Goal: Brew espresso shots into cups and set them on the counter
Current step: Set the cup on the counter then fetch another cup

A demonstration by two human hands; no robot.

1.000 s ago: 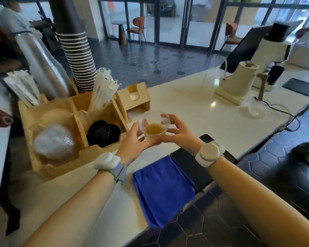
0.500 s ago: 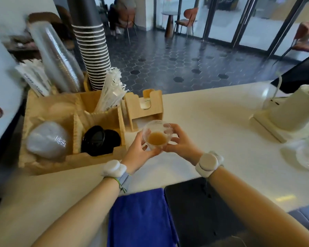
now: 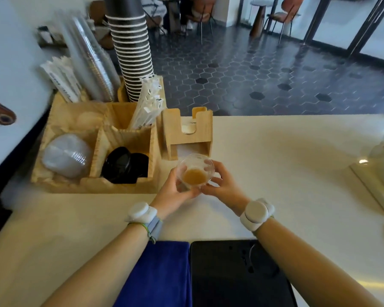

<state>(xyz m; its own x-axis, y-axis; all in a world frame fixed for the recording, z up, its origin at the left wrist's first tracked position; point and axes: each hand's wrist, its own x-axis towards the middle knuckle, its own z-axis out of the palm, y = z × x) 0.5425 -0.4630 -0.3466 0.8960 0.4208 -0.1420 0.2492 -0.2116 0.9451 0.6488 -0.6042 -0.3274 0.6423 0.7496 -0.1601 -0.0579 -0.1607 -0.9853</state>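
Both sets of fingers (image 3: 211, 168) curled round the clear cup (image 3: 195, 171), left hand (image 3: 175, 191) cupping underneath, right hand (image 3: 225, 185) pinching the rim side. Tan espresso sat low inside (upright), over the white counter (image 3: 275, 162), beside the wooden organizer (image 3: 93, 185).

Bare forearms, no sleeves. Each wrist carried a white rounded tracker: left tracker (image 3: 141, 212) on grey strap with green cord, right tracker (image 3: 256, 212) likewise white.

A café service desk.
Stacked paper cups (image 3: 131, 54), lids in a wooden organiser (image 3: 93, 185), wrapped straws (image 3: 148, 103), and customer chairs (image 3: 284, 14) beyond.
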